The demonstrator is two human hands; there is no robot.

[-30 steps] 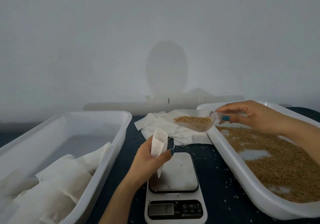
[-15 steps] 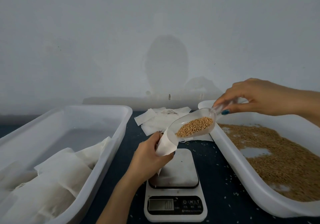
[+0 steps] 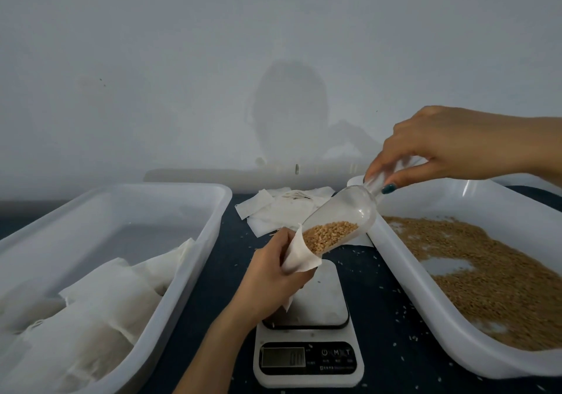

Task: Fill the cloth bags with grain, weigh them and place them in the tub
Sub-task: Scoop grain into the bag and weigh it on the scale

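My left hand [image 3: 270,275] gripped the small white cloth bag [image 3: 299,261]; my right hand [image 3: 441,147] pinched the clear plastic scoop [image 3: 343,220], tilting golden grain [image 3: 330,235] into it.

Clear glossy plastic scoop [image 3: 349,211], white matt cloth bag [image 3: 299,259], translucent plastic tubs [image 3: 194,241].

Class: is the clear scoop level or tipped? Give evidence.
Tipped. The scoop slopes mouth-down from the right hand into the cloth bag the left hand holds, its grain gathered at the lower end.
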